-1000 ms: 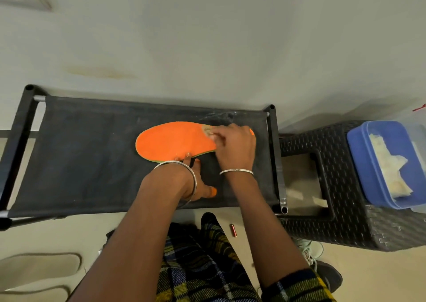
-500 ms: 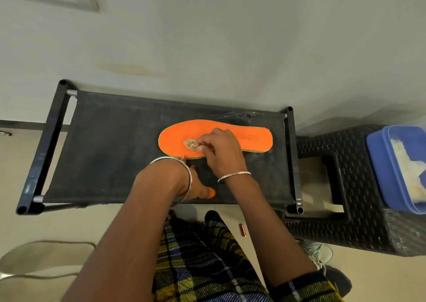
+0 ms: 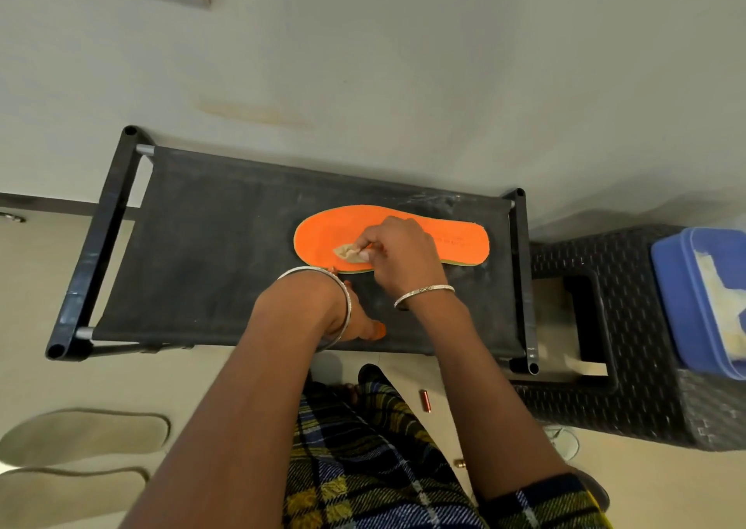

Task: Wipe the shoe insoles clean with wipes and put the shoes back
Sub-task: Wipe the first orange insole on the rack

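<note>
An orange insole (image 3: 456,236) lies flat on the black fabric rack shelf (image 3: 218,254), toward its right end. My right hand (image 3: 403,256) pinches a crumpled, dirtied wipe (image 3: 350,252) and presses it on the insole's left half. My left hand (image 3: 355,318) rests on the shelf at the insole's near edge, mostly hidden under its wrist; its fingertips touch the insole's rim. Two pale insoles (image 3: 84,433) lie on the floor at the lower left.
A dark wicker stool (image 3: 629,399) stands right of the rack, with a blue tub (image 3: 678,306) holding pale wipes on it. A small red cylinder (image 3: 425,401) lies on the floor. A shoe (image 3: 563,442) shows by my right arm. The wall is right behind the rack.
My right hand has slid the wipe leftward along the insole, from its right end to its left half. My left hand has stayed in place.
</note>
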### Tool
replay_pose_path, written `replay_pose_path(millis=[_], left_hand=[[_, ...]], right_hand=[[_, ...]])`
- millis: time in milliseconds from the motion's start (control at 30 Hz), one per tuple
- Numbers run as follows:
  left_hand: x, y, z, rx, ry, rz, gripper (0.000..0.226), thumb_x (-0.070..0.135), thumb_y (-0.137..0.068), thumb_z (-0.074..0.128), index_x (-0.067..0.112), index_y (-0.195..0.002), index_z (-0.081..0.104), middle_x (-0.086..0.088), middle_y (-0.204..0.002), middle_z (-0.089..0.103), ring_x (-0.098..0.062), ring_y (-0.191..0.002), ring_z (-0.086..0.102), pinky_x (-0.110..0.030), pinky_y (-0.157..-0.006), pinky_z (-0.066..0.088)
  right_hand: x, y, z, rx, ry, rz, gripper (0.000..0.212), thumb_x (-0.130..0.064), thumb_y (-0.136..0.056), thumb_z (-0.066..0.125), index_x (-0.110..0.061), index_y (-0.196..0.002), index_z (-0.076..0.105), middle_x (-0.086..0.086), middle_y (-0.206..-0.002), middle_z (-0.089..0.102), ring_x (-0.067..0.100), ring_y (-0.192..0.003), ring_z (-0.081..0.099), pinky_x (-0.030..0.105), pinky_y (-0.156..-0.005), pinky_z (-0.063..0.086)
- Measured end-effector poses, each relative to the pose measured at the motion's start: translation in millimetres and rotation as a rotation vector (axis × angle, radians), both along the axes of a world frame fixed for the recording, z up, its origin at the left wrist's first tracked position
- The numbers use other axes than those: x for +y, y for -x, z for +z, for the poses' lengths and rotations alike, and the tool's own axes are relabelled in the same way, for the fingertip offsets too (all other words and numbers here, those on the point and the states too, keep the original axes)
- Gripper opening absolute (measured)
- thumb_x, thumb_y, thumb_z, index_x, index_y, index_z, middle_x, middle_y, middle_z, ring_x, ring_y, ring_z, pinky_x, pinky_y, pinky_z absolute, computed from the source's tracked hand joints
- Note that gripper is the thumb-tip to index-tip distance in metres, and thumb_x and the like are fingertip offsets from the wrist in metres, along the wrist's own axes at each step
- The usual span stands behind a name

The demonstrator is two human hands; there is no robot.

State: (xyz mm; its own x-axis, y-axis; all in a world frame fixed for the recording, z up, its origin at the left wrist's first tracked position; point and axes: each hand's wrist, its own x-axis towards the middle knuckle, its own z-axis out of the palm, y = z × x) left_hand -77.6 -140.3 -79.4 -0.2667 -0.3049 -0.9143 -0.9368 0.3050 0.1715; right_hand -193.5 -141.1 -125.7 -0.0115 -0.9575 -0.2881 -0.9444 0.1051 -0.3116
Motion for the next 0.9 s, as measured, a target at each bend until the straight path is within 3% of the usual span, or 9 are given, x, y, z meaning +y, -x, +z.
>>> replay_pose_path(millis=[233, 400, 533, 667, 800, 900], left_hand=[[-1, -3, -7, -0.007, 0.01, 0.033, 0.089, 0.066, -0.091, 0.042, 0.015, -0.156, 0.007, -0.009, -0.163, 0.005, -0.032, -0.148, 0.013, -0.043, -0.116, 0.017], [-2, -1, -3, 0.006, 0.003, 0.031, 0.082, 0.061, -0.095, 0.04, 0.014, -0.155, 0.012, -0.011, -0.162, 0.01, -0.031, -0.147, 0.015, -0.042, -0.116, 0.018], [-2, -1, -2, 0.03, 0.007, 0.055, 0.083, 0.059, -0.096, 0.041, 0.014, -0.156, 0.006, -0.01, -0.162, 0.007, -0.03, -0.147, 0.014, -0.042, -0.116, 0.017], [-2, -2, -5, 0.05, 0.027, 0.089, 0.09, 0.06, -0.092, 0.048, 0.017, -0.155, 0.002, -0.009, -0.162, 0.011, -0.03, -0.146, 0.018, -0.042, -0.115, 0.02], [-2, -3, -11, 0.032, 0.021, 0.096, 0.098, 0.066, -0.088, 0.048, 0.02, -0.155, -0.007, -0.008, -0.163, -0.003, -0.031, -0.149, 0.007, -0.045, -0.118, 0.015], [-1, -3, -15, 0.003, 0.029, 0.059, 0.1, 0.069, -0.088, 0.045, 0.021, -0.154, -0.013, -0.008, -0.161, -0.015, -0.032, -0.149, -0.002, -0.047, -0.118, 0.011]], right_hand=[[6, 16, 17, 0.215, -0.149, 0.023, 0.017, -0.021, -0.091, 0.066, -0.035, -0.097, 0.074, -0.006, -0.11, 0.067, 0.025, -0.113, 0.05, 0.042, -0.093, 0.036], [1, 4, 17, 0.098, -0.089, 0.002, 0.019, -0.019, -0.094, 0.064, -0.032, -0.103, 0.073, -0.002, -0.112, 0.061, 0.026, -0.114, 0.051, 0.043, -0.093, 0.039], [3, -1, 8, 0.04, -0.029, -0.001, 0.023, -0.017, -0.095, 0.063, -0.033, -0.107, 0.074, -0.001, -0.111, 0.06, 0.024, -0.112, 0.051, 0.045, -0.094, 0.043], [10, 2, 7, 0.094, -0.074, 0.029, 0.028, -0.017, -0.095, 0.062, -0.039, -0.109, 0.073, -0.003, -0.11, 0.059, 0.025, -0.112, 0.05, 0.043, -0.09, 0.039], [13, 23, 12, 0.248, -0.039, -0.042, 0.029, -0.017, -0.094, 0.062, -0.039, -0.108, 0.073, -0.003, -0.112, 0.058, 0.025, -0.113, 0.049, 0.041, -0.087, 0.035], [13, 15, 8, 0.15, 0.024, -0.085, 0.029, -0.014, -0.093, 0.063, -0.038, -0.106, 0.073, -0.001, -0.109, 0.057, 0.026, -0.11, 0.05, 0.039, -0.084, 0.037]])
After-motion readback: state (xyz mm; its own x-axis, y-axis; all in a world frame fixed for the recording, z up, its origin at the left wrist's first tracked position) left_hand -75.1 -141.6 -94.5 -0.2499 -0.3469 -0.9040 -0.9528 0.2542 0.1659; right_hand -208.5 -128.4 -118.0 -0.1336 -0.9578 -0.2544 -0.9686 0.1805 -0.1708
